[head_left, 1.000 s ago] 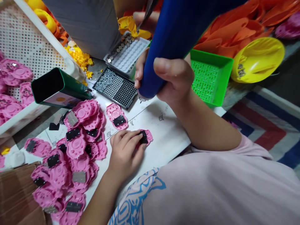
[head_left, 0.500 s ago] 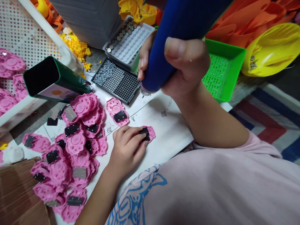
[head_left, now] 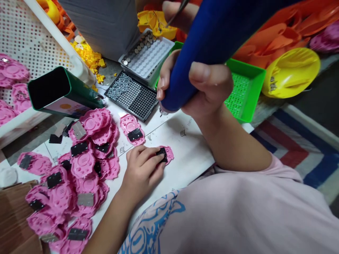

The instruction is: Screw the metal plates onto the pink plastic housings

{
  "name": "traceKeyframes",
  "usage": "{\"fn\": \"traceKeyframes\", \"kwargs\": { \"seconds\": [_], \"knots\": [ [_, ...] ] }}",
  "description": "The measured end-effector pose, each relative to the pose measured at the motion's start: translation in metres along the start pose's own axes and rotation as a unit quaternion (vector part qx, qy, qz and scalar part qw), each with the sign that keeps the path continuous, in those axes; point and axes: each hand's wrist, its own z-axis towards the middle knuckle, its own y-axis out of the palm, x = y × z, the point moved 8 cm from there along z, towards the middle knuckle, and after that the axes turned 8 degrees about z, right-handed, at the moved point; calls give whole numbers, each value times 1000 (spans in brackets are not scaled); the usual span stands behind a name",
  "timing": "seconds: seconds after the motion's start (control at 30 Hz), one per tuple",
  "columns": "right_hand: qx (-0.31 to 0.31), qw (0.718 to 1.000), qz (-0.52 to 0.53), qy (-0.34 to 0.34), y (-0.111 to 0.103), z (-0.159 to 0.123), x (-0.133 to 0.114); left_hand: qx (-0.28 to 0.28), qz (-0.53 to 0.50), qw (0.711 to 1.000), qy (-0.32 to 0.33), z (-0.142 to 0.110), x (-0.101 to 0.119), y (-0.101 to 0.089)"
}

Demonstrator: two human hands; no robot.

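My left hand (head_left: 141,171) lies on the white tabletop (head_left: 185,148) and pins down a small pink plastic part (head_left: 165,154) with a black plate, fingers pressed on it. My right hand (head_left: 201,88) is wrapped round a thick blue electric screwdriver (head_left: 201,49) whose metal tip (head_left: 162,112) hangs above the table, just beyond the black screw tray (head_left: 132,95). Another pink part (head_left: 132,128) with a black plate lies alone between the tray and my left hand.
A heap of pink parts (head_left: 79,169) covers the table's left. A green box (head_left: 60,93) lies on its side by a white perforated crate (head_left: 34,42). Behind are a grey tray of round cells (head_left: 148,54), a green basket (head_left: 243,91), yellow and orange plastic pieces (head_left: 290,72). Another person's hand (head_left: 177,16) shows at top.
The screwdriver and my right hand shifted slightly lower and the view moved a little. My left hand stays on the pink part.
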Motion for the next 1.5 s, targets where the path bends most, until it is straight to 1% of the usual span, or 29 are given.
{"fn": "traceKeyframes", "kwargs": {
  "seconds": [0.07,0.13,0.23,0.33,0.43,0.5,0.57,0.7,0.8,0.9,1.0,1.13,1.3,1.37,1.5],
  "knots": [
    [-4,1000,-3,12,4,-2,-1,7,-3,1000,-1,-1,0,-1],
    [-6,1000,0,-15,11,-1,-8,13,-11,1000,-2,-2,0,-1],
    [15,998,-2,-64,20,9,-14,34,-16,999,-6,-4,-1,-2],
    [37,996,-34,-74,22,31,-3,57,-1,998,-18,-5,-4,-3],
    [67,992,-70,-84,14,56,14,65,8,998,-19,-6,-5,-3],
    [85,989,-84,-84,9,68,25,69,12,997,-19,-7,-6,-3],
    [92,987,-93,-90,9,74,29,71,15,997,-26,-8,-7,-2],
    [115,981,-103,-119,15,72,26,67,7,997,-43,-10,-9,1],
    [124,981,-110,-100,17,72,27,67,1,997,-47,-10,-9,2],
    [137,980,-126,-76,13,73,30,68,-5,996,-51,-11,-10,1],
    [142,979,-132,-67,10,74,31,65,-11,996,-53,-11,-10,1],
    [138,980,-129,-64,10,73,31,64,-15,996,-54,-11,-10,1],
    [96,985,-125,-68,14,73,30,60,-18,997,-54,-10,-10,1],
    [87,984,-134,-81,15,73,31,59,-18,997,-53,-10,-9,1],
    [100,979,-130,-119,10,74,31,62,-12,997,-50,-10,-9,1]
  ]
}}
